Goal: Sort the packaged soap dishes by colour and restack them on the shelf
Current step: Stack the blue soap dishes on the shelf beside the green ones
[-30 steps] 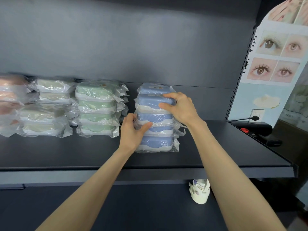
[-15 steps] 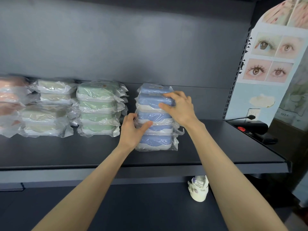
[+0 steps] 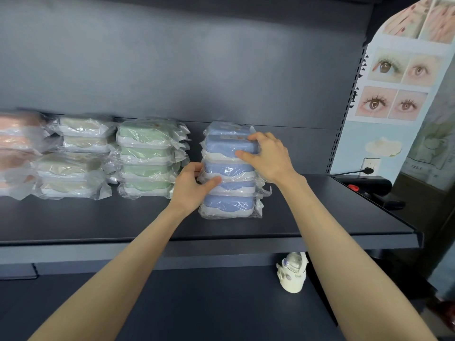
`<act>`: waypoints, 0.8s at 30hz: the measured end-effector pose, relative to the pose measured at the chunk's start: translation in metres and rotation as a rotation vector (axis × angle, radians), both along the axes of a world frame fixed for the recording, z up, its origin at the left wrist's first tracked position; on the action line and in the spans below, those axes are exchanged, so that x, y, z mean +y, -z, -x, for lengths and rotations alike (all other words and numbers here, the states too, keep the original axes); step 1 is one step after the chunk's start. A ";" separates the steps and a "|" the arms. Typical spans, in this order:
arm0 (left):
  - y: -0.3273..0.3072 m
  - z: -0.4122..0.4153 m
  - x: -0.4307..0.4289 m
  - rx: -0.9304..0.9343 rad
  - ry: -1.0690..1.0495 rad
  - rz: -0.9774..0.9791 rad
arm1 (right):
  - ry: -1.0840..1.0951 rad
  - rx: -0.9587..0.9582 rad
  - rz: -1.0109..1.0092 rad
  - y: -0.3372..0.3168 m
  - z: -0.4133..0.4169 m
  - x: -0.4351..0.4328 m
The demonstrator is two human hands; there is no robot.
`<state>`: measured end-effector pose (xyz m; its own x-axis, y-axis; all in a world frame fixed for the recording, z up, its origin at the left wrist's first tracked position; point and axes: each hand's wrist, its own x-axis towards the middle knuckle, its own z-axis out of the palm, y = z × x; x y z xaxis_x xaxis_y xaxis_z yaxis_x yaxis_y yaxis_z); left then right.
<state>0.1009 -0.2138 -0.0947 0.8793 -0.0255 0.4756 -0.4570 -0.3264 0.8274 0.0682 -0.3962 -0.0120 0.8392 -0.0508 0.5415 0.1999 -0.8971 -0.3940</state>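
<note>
We judge the sorting nearly finished: pink stack [image 3: 17, 143], beige packs [image 3: 73, 166] and green stack [image 3: 147, 156] stand on the shelf [image 3: 320, 217], and our left hand [image 3: 189, 188] and right hand [image 3: 270, 157] have a curled grip around the blue stack [image 3: 229, 205] beside them, probably straightening it.

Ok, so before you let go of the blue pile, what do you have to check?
1. One colour only: ok, every pack showing in the blue stack is blue.
2. Hands steadying it: ok, the left hand grips its left side midway and the right hand grips a pack near the top.
3. Sitting down flat: ok, the bottom pack rests on the shelf, back from the front edge.
4. Packs lined up: cannot tell, loose wrap hides the edges.
5. Apart from the green stack: ok, a gap shows between them.
</note>
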 end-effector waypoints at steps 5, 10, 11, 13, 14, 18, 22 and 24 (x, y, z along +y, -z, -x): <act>-0.011 0.000 0.010 0.056 0.007 -0.119 | 0.025 0.023 0.026 -0.003 0.005 -0.001; -0.034 0.004 0.022 0.145 0.042 -0.243 | 0.018 0.055 0.012 -0.010 0.017 0.000; -0.041 0.008 0.025 0.136 0.031 -0.265 | 0.017 0.049 0.008 -0.013 0.021 -0.001; -0.057 0.019 0.030 0.052 -0.008 -0.333 | 0.018 0.029 0.011 -0.020 0.031 -0.003; -0.065 0.027 0.032 -0.006 -0.030 -0.371 | 0.020 0.017 0.013 -0.024 0.038 -0.005; -0.093 0.074 0.025 -0.220 -0.079 -0.493 | 0.022 -0.063 -0.023 -0.032 0.074 -0.022; -0.101 0.136 -0.004 -0.326 -0.093 -0.596 | 0.016 -0.145 -0.058 -0.023 0.130 -0.052; -0.093 0.170 -0.024 -0.380 -0.122 -0.635 | 0.009 -0.170 -0.043 -0.010 0.162 -0.073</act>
<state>-0.0693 -0.2381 -0.0014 0.6718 -0.3087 0.6734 -0.6033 -0.7555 0.2556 -0.0941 -0.4688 -0.0016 0.7351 -0.0836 0.6728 0.2593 -0.8822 -0.3930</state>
